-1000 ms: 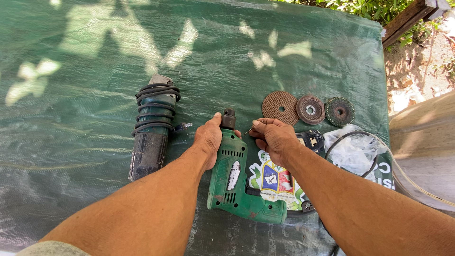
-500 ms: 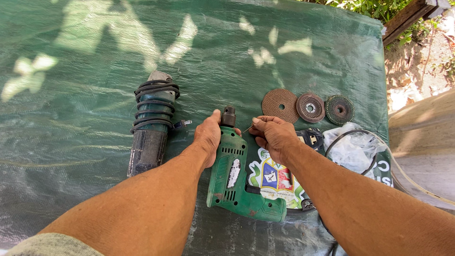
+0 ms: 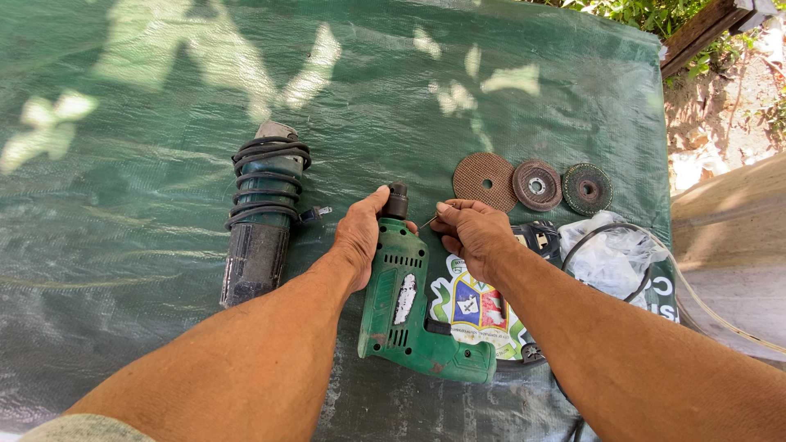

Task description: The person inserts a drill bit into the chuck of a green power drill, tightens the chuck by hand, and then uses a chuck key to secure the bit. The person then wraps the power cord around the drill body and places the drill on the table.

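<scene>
- At the centre of the view, the left hand (image 3: 360, 237) closes its grip around the front of the green electric drill (image 3: 403, 303), the thumb lying up against the dark chuck (image 3: 397, 199).
- Just to the 3 o'clock side of the chuck, the right hand (image 3: 475, 233) pinches a thin metal bit (image 3: 429, 221) between its fingertips, so this grip is shut on the bit, whose point angles toward 8 o'clock at the chuck.
- To do this well, I judge that the left hand should keep the drill body pinned flat so the chuck cannot roll, while the right hand lines the bit up with the chuck's axis rather than coming in at a slant.
- Whether the bit already touches the chuck cannot be told; the two are very close.
- Drill appearance: a green plastic body with vent slots, a worn white label patch on its side, and a pistol handle pointing toward 4 o'clock; it lies on its side on the green tarpaulin (image 3: 164, 98) covering the surface.
- Under the handle lies a printed bag (image 3: 475, 307) with a colourful emblem.
- Toward 9 o'clock rests an angle grinder (image 3: 262, 221) with its cord wound around it.
- Toward 1 o'clock sit three grinding discs (image 3: 536, 184) in a row, with a clear plastic bag (image 3: 610, 254) and a black cable (image 3: 655, 245) below them.
</scene>
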